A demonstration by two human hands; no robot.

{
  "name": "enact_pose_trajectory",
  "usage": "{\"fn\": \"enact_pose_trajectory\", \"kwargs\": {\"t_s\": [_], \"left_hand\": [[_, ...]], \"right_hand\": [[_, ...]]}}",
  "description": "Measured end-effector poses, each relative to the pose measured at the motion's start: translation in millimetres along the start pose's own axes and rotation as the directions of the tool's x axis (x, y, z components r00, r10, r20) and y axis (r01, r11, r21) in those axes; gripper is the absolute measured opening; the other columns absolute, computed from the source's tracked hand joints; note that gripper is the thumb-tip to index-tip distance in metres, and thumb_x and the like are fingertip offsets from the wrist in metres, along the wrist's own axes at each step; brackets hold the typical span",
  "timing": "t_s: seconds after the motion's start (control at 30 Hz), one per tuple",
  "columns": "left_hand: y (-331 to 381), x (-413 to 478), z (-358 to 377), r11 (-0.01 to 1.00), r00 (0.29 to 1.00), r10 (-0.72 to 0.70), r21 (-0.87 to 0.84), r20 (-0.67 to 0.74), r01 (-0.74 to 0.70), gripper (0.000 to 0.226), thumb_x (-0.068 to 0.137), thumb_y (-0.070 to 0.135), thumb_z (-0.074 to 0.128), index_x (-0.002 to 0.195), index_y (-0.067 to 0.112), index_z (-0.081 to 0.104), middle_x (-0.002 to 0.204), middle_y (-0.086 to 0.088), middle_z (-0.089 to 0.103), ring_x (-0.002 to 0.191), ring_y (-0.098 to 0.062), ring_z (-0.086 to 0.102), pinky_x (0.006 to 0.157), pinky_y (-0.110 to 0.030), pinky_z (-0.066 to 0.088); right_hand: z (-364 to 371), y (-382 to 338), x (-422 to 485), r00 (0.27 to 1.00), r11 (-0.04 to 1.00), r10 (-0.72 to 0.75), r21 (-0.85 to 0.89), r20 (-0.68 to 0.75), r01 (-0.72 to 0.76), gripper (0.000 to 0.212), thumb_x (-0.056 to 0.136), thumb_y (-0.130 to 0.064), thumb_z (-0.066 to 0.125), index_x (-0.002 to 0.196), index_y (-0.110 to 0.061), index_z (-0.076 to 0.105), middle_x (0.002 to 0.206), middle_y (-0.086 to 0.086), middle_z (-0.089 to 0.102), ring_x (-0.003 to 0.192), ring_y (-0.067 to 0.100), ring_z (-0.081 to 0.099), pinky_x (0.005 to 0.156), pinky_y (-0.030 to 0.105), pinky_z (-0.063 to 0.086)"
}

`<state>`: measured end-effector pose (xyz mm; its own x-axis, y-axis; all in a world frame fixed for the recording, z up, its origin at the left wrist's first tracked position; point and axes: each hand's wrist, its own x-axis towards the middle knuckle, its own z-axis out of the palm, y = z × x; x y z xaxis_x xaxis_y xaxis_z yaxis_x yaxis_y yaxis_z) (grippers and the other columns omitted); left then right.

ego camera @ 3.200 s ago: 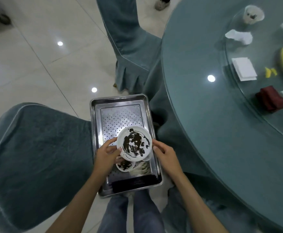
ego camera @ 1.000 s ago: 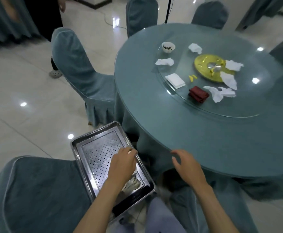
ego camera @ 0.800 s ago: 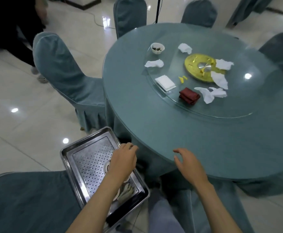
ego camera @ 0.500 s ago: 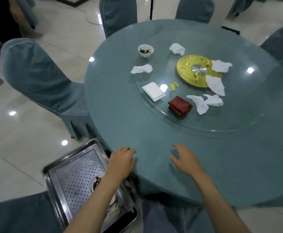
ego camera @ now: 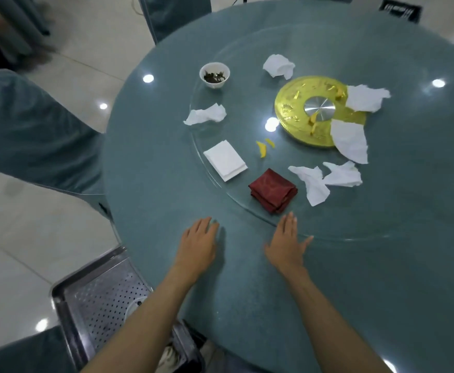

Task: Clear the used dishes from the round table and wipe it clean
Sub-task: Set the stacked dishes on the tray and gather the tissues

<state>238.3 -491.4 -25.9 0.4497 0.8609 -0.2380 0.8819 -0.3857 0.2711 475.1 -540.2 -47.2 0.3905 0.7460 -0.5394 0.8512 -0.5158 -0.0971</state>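
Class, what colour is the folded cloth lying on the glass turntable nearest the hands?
Dark red. The folded cloth shows best in the head view, the only one.

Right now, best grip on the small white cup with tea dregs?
Pinch the rim of the small white cup from above, probably with the left hand, the nearer one. It stands upright, open-mouthed, no handle showing, and the crumpled napkin lies clear of it.

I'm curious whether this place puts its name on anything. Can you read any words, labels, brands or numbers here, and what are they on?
No text can be read anywhere in this view.
Gold disc: raised pattern only, no letters to make out.
Dark object at the top edge: pale marks, too blurred to read.
Cup, napkin, red cloth, tray: no markings visible.
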Motion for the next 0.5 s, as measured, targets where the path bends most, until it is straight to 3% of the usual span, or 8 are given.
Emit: {"fn": "enact_pose_trajectory", "kwargs": {"t_s": [0.13, 0.27, 0.37, 0.5], "left_hand": [[18.6, 45.5, -6.7, 0.999, 0.995, 0.022, 0.047, 0.095, -0.026, 0.074, 0.086, 0.009, 0.060, 0.156, 0.016, 0.039, 0.166, -0.009, 0.031, 0.150, -0.034, 0.033, 0.117, -0.053, 0.036], [33.7, 78.3, -6.4, 0.997, 0.985, -0.034, 0.067, 0.168, 0.023, 0.077, 0.094, 0.015, 0.054, 0.163, 0.020, 0.020, 0.172, -0.001, 0.011, 0.157, -0.027, 0.017, 0.123, -0.051, 0.026], [36.4, 87.5, 0.4, 0.993, 0.969, -0.092, 0.088, 0.231, 0.073, 0.081, 0.099, 0.016, 0.049, 0.165, 0.016, 0.004, 0.173, 0.002, -0.004, 0.159, -0.025, 0.006, 0.126, -0.052, 0.017], [42.4, 93.9, 8.3, 0.993, 0.957, -0.108, 0.071, 0.269, 0.092, 0.084, 0.100, 0.017, 0.050, 0.165, 0.015, -0.003, 0.172, 0.002, -0.013, 0.160, -0.024, -0.003, 0.127, -0.053, 0.010]], "right_hand": [[2.2, 16.2, -2.7, 0.998, 0.998, -0.051, -0.038, -0.021, 0.050, 0.097, 0.097, -0.035, 0.051, 0.160, -0.012, -0.019, 0.168, 0.001, -0.029, 0.157, 0.014, -0.018, 0.113, 0.078, -0.004], [-3.5, 37.3, -1.8, 0.993, 0.987, -0.118, -0.108, -0.020, 0.115, 0.094, 0.099, -0.033, 0.049, 0.161, -0.016, -0.019, 0.167, -0.003, -0.030, 0.157, 0.013, -0.016, 0.116, 0.076, -0.005], [-9.1, 46.5, 2.1, 0.993, 0.989, -0.118, -0.091, -0.008, 0.117, 0.089, 0.099, -0.025, 0.051, 0.164, -0.016, -0.009, 0.170, -0.003, -0.023, 0.159, 0.013, -0.010, 0.118, 0.075, -0.001], [-22.6, 61.5, 2.9, 0.995, 0.996, -0.091, -0.002, -0.036, 0.091, 0.080, 0.096, -0.018, 0.053, 0.164, -0.017, 0.010, 0.173, -0.004, -0.006, 0.159, 0.014, 0.003, 0.120, 0.071, 0.005]]}}
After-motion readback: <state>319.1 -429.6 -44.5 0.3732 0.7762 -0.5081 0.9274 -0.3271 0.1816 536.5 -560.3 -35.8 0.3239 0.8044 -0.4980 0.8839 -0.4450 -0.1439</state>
